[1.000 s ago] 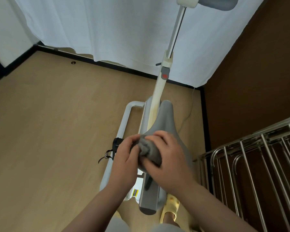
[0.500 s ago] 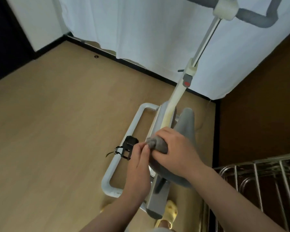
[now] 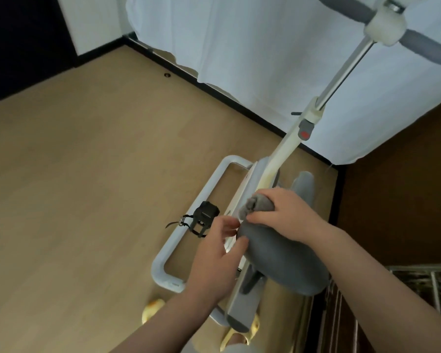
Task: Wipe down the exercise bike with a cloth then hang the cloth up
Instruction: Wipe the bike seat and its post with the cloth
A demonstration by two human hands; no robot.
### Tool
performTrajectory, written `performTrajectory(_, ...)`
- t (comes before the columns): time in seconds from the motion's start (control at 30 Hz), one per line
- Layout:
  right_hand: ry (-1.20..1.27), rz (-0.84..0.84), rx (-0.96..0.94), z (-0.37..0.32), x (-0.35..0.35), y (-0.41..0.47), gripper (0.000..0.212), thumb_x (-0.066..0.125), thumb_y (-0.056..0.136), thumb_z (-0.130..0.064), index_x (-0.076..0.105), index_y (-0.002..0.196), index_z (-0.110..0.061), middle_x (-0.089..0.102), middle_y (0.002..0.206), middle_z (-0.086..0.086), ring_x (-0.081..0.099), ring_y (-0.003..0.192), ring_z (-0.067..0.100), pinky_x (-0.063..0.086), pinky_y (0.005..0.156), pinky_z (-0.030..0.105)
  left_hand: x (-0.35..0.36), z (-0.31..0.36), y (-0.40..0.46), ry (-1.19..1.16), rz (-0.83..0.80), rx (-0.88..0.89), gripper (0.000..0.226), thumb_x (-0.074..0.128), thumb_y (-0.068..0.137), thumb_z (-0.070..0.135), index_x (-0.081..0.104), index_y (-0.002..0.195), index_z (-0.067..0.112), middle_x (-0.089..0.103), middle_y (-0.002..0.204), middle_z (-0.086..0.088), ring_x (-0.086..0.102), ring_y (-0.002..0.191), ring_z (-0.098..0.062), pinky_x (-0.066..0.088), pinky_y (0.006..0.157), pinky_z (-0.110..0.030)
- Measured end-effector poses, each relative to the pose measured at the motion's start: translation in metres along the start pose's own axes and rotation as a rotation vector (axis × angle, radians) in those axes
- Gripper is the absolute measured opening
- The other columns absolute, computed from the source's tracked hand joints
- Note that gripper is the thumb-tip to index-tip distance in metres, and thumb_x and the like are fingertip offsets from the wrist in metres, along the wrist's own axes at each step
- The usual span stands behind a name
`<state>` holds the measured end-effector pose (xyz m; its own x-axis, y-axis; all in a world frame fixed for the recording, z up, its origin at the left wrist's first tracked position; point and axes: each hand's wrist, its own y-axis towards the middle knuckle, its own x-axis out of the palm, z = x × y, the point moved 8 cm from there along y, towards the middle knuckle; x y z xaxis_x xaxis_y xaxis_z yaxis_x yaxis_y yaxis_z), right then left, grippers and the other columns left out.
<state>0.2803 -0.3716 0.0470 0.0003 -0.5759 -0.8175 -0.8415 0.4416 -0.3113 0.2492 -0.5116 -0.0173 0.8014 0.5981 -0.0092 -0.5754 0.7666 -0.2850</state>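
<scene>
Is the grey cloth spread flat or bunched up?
Bunched up: the grey cloth is a wad under the right hand on the grey saddle.

grey cloth (image 3: 256, 205), grey saddle (image 3: 283, 258), white curtain (image 3: 252, 47)

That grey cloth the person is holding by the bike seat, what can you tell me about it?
The cloth is grey and soft-looking, bunched into a small wad rather than spread flat. The right hand grips it with fingers curled over the top, so only its left end pokes out. It sits at the front of the grey saddle, beside the bike's pale stem. The left hand is just below it, apart from the cloth, fingertips against the saddle's edge.
</scene>
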Motion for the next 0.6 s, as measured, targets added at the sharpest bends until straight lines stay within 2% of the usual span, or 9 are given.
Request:
performTrajectory(0.1,0.031,-0.226,-0.018,-0.013,0.018,0.013,0.018,0.072,0.071,-0.039,0.066,0.08,-0.024,0.064,0.079,-0.005,0.061,0.08,0.015,0.052,0.082,0.047,-0.003,-0.004,0.001,0.079,0.022,0.016,0.032,0.058,0.076,0.052,0.048,0.103,0.039,0.06,0.105,0.021,0.056,0.104,0.002,0.05,0.09,-0.033)
performTrajectory(0.17,0.12,-0.359,0.027,-0.01,0.017,0.018,0.021,0.07,0.068,-0.033,0.069,0.086,-0.021,0.067,0.085,-0.001,0.063,0.086,0.017,0.052,0.087,0.044,-0.007,-0.002,-0.001,0.147,0.049,0.056,0.028,0.059,0.076,0.054,0.048,0.098,0.041,0.058,0.102,0.022,0.055,0.101,0.003,0.05,0.087,-0.03)
performTrajectory(0.27,0.176,-0.388,0.046,-0.007,0.016,0.024,0.026,0.067,0.067,-0.025,0.07,0.09,-0.013,0.068,0.086,0.003,0.064,0.087,0.019,0.053,0.089,0.043,-0.008,0.008,-0.004,0.276,0.049,0.156,0.023,0.057,0.082,0.051,0.049,0.1,0.041,0.054,0.102,0.022,0.052,0.1,0.002,0.048,0.085,-0.026)
performTrajectory(0.37,0.192,-0.437,-0.003,-0.014,0.028,0.027,0.019,0.066,0.065,-0.021,0.07,0.082,-0.017,0.067,0.079,0.002,0.063,0.081,0.017,0.053,0.08,0.034,-0.01,0.013,-0.006,0.315,0.082,0.205,0.022,0.055,0.083,0.052,0.048,0.099,0.039,0.052,0.099,0.021,0.051,0.095,0.001,0.048,0.08,-0.025)
performTrajectory(0.43,0.204,-0.46,0.045,-0.006,0.025,0.033,0.018,0.065,0.066,-0.023,0.071,0.082,-0.016,0.067,0.08,0.005,0.063,0.081,0.019,0.051,0.08,0.037,-0.009,0.01,-0.008,0.304,0.076,0.196,0.022,0.056,0.084,0.052,0.047,0.102,0.041,0.051,0.101,0.022,0.05,0.097,0.004,0.047,0.08,-0.021)
performTrajectory(0.5,0.231,-0.451,0.107,0.0,0.023,0.038,0.008,0.064,0.065,-0.024,0.07,0.07,-0.021,0.064,0.071,0.002,0.06,0.072,0.013,0.048,0.074,0.034,-0.007,0.01,-0.009,0.309,0.074,0.209,0.026,0.053,0.085,0.053,0.047,0.107,0.04,0.05,0.103,0.023,0.049,0.099,0.005,0.045,0.082,-0.018)
performTrajectory(0.53,0.232,-0.464,0.114,-0.002,0.028,0.039,0.008,0.064,0.065,-0.023,0.069,0.069,-0.019,0.063,0.07,0.002,0.058,0.07,0.013,0.046,0.074,0.034,-0.005,0.011,-0.01,0.32,0.077,0.229,0.029,0.05,0.084,0.055,0.047,0.108,0.039,0.049,0.103,0.022,0.048,0.099,0.004,0.044,0.081,-0.018)
performTrajectory(0.6,0.211,-0.555,0.12,-0.007,0.044,0.04,0.027,0.064,0.064,-0.022,0.066,0.083,-0.002,0.062,0.077,0.01,0.057,0.075,0.02,0.046,0.076,0.037,-0.004,0.014,-0.013,0.33,0.091,0.263,0.032,0.044,0.082,0.056,0.048,0.107,0.036,0.046,0.101,0.021,0.047,0.096,0.004,0.041,0.076,-0.013)
